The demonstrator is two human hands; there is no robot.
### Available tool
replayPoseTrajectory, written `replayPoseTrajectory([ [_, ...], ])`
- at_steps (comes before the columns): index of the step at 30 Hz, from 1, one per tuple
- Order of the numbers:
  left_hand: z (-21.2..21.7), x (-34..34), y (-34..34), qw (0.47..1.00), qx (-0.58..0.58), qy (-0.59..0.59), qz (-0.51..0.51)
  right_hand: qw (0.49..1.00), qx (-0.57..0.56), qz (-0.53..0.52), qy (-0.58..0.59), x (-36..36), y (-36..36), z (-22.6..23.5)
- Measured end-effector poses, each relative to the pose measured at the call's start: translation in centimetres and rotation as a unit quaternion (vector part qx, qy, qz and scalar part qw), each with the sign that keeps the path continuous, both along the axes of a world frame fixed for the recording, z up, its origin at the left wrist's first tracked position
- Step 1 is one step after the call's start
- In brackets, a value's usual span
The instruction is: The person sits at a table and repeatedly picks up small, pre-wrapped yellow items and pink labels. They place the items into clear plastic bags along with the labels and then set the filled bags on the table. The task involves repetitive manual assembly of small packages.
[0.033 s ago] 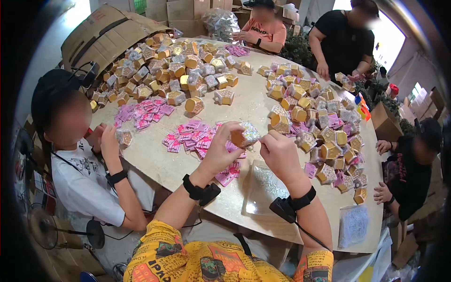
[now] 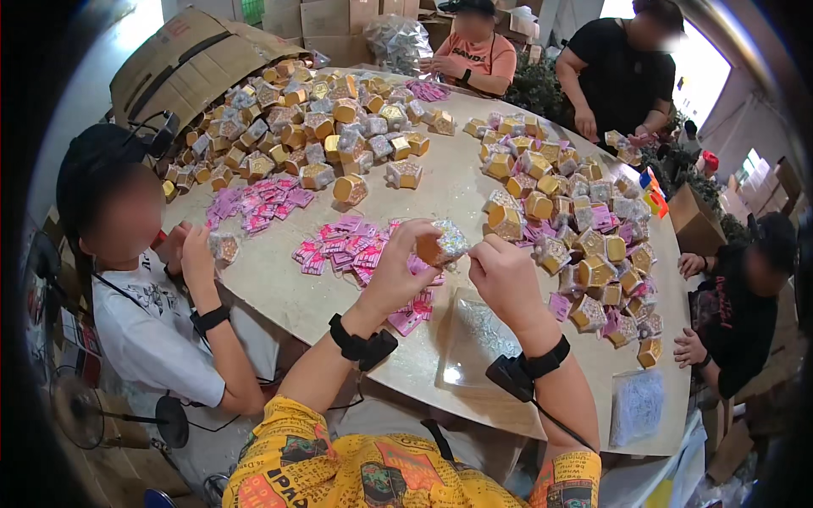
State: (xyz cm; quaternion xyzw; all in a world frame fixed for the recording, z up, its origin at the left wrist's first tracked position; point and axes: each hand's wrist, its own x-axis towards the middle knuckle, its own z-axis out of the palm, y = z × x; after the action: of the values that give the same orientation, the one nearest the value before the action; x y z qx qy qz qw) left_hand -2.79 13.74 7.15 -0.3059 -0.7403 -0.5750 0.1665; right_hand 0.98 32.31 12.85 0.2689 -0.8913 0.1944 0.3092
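Ornament (image 2: 442, 241) unchanged vs the earlier frame: same spot and tilt over the table (image 2: 457, 195). Both hands match too. Only visible delta is slight: the co-worker at left (image 2: 165, 296) has the head a touch further left.

Materials: ornament is a small faceted block, smooth gold on the near-left side, glittery silver-white on the face toward the right. Loose heaps of similar gold blocks (image 2: 542, 206) on the right, some frosted. Flat pink tags (image 2: 351, 245) with print lie in a scattered pile, left of the hands. Flat clear bag (image 2: 478, 334), shiny and wrinkled, just below the right hand; second pale-blue bag (image 2: 638, 408) near the table edge.

Position: ornament sits in the left hand (image 2: 398, 264), gripped between thumb and fingers, raised off the tabletop. Right hand (image 2: 508, 275) is just right of it, thumb and forefinger pressed together; can't tell if a thread is between them.
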Motion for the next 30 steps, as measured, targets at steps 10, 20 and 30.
replayPoseTrajectory([
  [10,1.6,0.9,-0.3,0.986,-0.108,0.117,0.049,1.000,0.028,0.003,0.002,-0.1,0.1,-0.5],
  [20,2.8,1.9,0.3,0.965,-0.175,0.171,0.095,0.999,0.052,-0.008,0.008,0.3,0.3,-0.4],
  [30,2.9,1.8,0.3,0.984,-0.141,0.094,0.055,0.999,0.028,-0.024,0.013,0.3,0.8,-0.7],
])
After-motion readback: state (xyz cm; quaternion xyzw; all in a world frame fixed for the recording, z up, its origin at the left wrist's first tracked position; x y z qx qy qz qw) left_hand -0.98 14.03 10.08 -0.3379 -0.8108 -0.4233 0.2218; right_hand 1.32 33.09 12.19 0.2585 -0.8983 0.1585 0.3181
